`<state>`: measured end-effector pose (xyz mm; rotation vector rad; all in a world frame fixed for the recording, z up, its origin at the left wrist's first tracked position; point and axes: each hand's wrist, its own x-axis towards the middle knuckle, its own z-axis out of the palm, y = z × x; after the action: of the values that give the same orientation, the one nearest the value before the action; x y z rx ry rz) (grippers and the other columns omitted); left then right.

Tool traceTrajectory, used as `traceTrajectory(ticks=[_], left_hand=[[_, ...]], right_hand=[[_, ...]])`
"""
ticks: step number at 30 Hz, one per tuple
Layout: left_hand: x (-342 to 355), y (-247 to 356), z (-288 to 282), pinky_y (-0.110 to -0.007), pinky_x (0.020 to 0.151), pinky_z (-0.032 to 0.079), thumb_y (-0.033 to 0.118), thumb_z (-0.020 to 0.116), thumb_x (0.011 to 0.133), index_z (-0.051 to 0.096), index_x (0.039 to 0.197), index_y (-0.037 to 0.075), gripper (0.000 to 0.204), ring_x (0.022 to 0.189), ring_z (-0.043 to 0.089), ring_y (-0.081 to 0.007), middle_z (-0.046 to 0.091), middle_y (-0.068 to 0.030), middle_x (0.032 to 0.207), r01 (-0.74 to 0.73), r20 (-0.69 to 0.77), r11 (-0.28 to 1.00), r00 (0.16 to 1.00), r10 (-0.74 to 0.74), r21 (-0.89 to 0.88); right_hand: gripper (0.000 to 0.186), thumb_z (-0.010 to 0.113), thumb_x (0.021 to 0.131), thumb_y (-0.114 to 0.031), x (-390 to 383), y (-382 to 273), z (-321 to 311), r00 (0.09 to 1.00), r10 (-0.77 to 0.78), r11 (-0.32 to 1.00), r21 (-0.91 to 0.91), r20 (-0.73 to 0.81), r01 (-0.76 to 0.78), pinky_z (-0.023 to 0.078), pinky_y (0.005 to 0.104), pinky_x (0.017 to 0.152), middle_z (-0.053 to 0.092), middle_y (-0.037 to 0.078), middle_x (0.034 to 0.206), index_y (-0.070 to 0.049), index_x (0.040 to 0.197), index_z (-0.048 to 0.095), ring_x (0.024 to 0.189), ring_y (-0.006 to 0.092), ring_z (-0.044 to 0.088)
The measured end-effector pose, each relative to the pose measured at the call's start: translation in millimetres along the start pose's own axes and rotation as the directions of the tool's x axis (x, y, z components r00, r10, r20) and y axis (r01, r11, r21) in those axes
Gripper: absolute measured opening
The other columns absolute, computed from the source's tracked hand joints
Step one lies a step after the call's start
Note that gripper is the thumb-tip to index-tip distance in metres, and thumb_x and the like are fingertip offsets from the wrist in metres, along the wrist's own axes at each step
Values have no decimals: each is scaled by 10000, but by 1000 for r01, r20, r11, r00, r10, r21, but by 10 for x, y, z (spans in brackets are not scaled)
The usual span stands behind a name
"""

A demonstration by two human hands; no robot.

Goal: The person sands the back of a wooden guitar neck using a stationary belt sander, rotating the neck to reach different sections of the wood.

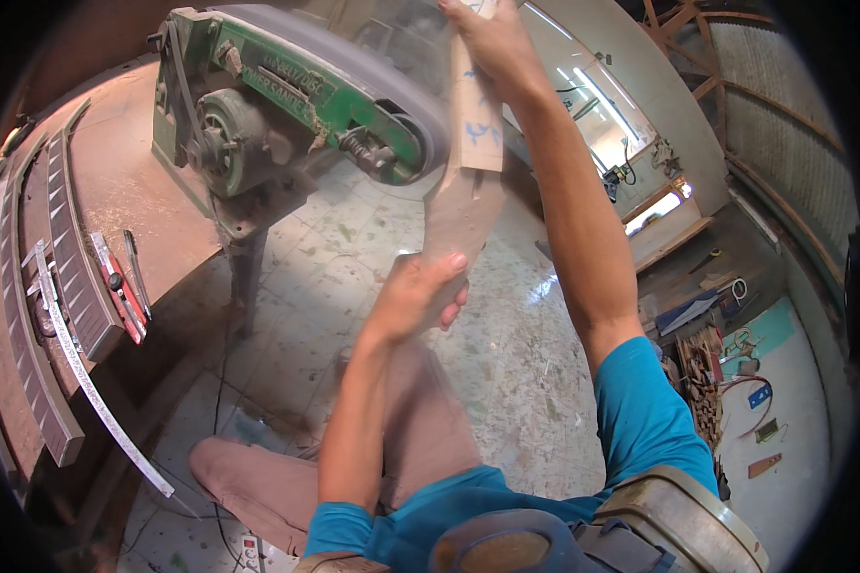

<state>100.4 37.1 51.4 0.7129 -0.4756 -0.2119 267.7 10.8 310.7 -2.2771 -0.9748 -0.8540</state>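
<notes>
A long pale wooden piece [478,124] with blue pencil or marker marks runs upright through the upper middle, beside the end of a green belt sander [397,153]. My left hand [420,296] is closed round the wider lower part of the wood, thumb on its face. My right hand [492,43] grips the upper part near the top edge of the picture. The wood is very close to the sanding belt's rounded end; I cannot tell whether they touch. A haze lies around the belt and the wood.
A dusty workbench [177,253] at left holds curved slotted strips [81,277], a flexible metal ruler [105,420], red-handled tools [124,301] and the sander. A power strip [250,554] lies on the tiled floor. At right are a stack of wood offcuts [698,387] and a board [774,420] with small items.
</notes>
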Motion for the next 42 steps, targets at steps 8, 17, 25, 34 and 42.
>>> traceTrajectory(ticks=[8,17,25,34,42], left_hand=[[46,9,-22,-268,470,469,462,677,970,649,915,23,443,516,571,-110,631,-51,721,0,79,997,997,6,-71],[79,-11,-83,-274,455,457,410,687,967,630,993,14,401,515,562,-109,633,-64,748,19,139,990,990,1,-139],[94,5,-93,-273,462,421,405,682,931,580,1368,-63,648,474,506,-104,594,-51,708,45,145,989,989,-23,-144],[134,-35,-137,-261,458,417,397,687,925,558,1403,-70,681,468,499,-92,604,-39,709,73,188,983,981,-41,-170],[144,42,-132,-254,453,413,417,703,889,564,1371,-83,708,468,499,-89,591,-40,697,66,223,982,975,-24,-180]], right_hand=[[356,670,989,-318,-17,83,8,995,1,999,38,-103,2,500,388,740,651,122,895,30,1055,635,841,213,583],[477,646,1028,-406,-55,-13,-43,993,89,996,-2,-80,-89,498,393,842,640,140,982,35,1187,561,927,223,579],[454,573,1058,-390,-119,-199,-134,993,101,986,-125,-68,-109,486,424,926,651,222,1084,40,1203,578,1016,322,608],[452,567,1051,-355,-18,-61,-175,997,21,937,-348,-77,-47,478,435,955,644,270,1158,56,1241,573,1085,393,617],[411,592,1035,-312,-30,-74,-178,993,2,960,-277,-121,-35,486,430,939,656,261,1129,36,1254,573,1072,384,624]])
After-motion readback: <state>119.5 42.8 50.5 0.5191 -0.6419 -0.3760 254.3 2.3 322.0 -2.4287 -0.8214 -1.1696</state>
